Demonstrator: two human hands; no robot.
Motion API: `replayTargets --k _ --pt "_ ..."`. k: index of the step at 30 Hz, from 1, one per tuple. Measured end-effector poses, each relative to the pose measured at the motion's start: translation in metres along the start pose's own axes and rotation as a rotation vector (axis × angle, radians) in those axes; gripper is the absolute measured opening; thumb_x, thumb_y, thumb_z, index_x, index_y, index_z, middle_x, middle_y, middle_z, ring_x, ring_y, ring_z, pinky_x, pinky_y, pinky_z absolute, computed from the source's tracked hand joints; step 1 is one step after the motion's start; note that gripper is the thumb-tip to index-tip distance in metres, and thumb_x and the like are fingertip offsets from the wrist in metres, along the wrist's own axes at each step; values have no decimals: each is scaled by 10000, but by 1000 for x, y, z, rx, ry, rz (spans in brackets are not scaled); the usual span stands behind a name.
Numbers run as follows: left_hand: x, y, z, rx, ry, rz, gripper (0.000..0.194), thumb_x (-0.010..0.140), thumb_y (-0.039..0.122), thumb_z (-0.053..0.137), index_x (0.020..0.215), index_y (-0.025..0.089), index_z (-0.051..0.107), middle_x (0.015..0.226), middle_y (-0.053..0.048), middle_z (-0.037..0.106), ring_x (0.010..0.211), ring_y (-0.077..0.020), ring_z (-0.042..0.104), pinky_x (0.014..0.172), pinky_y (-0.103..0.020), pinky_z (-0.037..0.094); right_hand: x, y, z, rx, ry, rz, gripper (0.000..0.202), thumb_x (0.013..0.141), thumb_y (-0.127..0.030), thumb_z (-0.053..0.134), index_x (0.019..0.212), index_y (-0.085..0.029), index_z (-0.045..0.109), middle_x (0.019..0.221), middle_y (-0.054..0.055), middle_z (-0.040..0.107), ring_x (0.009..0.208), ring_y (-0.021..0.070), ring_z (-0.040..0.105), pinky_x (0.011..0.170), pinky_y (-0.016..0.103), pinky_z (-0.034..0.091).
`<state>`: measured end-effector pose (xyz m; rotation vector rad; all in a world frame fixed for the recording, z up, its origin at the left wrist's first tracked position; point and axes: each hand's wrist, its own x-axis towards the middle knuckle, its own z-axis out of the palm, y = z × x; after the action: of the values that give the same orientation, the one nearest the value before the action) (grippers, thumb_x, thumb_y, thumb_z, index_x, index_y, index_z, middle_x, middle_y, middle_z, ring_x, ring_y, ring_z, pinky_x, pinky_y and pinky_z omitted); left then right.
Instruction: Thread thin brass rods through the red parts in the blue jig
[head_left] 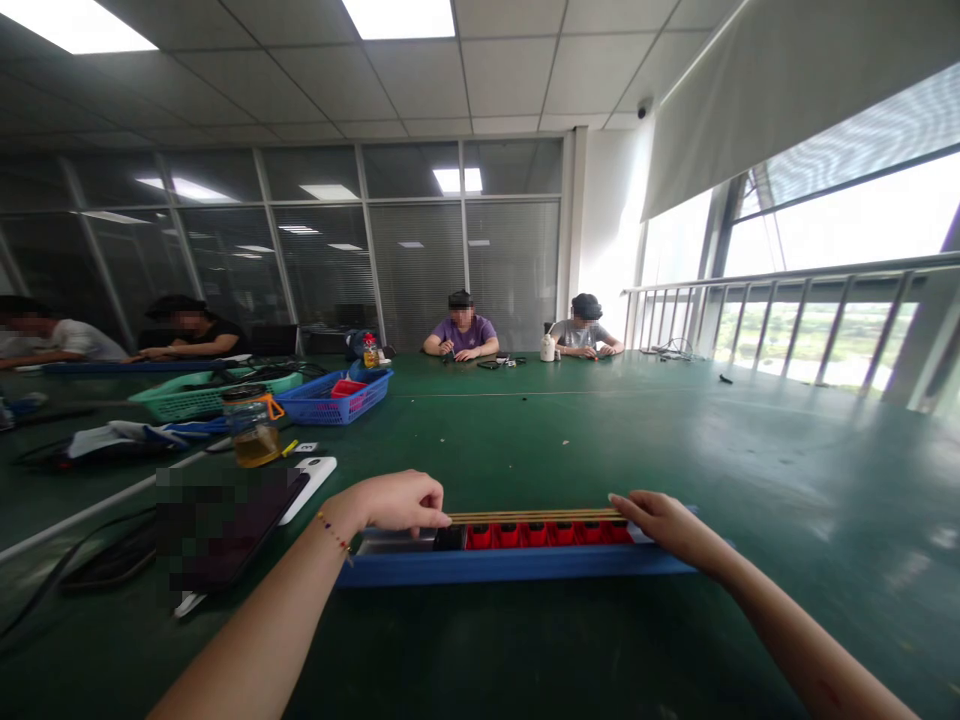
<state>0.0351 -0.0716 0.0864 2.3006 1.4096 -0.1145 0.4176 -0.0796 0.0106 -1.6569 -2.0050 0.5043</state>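
A long blue tray (pixel 517 567) lies across the green table in front of me. Inside it several red blocks (pixel 532 535) stand in a row, with a black block (pixel 450 539) at their left end. Thin tan strips (pixel 536 517) run along the tray's far side. My left hand (pixel 405 502) is over the tray's left part, its fingers curled and closed at the left end of the strips. My right hand (pixel 656 515) is at the strips' right end, thumb and fingers pressed together there.
Left of the tray lie a dark tablet (pixel 240 530) and a white device (pixel 309 488). Beyond are a jar of amber liquid (pixel 256 440), a blue basket (pixel 337 402) and a green basket (pixel 176 400). Several people sit around the green table (pixel 637 430).
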Motion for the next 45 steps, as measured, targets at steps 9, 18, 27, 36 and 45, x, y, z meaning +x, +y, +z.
replayTargets --k 9,18,27,36,45 --pt "-1 -3 -4 38 6 -30 402 719 550 434 827 215 629 701 8 670 609 -129 558 484 -202 331 3 5 1 -45 5 -30 500 784 -620 307 583 -194 476 510 -26 461 480 119 418 460 224 291" --pt "-5 -5 -9 85 76 35 339 726 474 447 789 214 655 741 9 650 638 -133 548 507 -203 340 3 3 1 -40 42 -40 499 783 -616 310 558 -198 466 497 -25 470 484 125 430 476 229 300" --pt "-2 -6 -9 42 71 72 269 719 418 478 774 210 639 752 18 646 663 -127 563 520 -192 358 0 0 0 15 36 -42 472 783 -593 339 572 -195 480 493 -28 474 472 118 431 460 226 305" --pt "-5 -2 -11 41 187 80 287 741 431 457 838 211 614 742 4 628 657 -133 552 538 -199 369 -1 -2 0 60 20 -26 470 781 -600 337 580 -195 466 490 -25 510 471 117 459 477 223 342" --pt "-21 2 -31 139 540 53 292 762 428 440 832 219 632 872 -15 614 764 -155 540 641 -225 368 -1 -1 -1 56 12 -28 472 787 -601 329 594 -198 483 509 -22 524 491 124 476 488 224 354"
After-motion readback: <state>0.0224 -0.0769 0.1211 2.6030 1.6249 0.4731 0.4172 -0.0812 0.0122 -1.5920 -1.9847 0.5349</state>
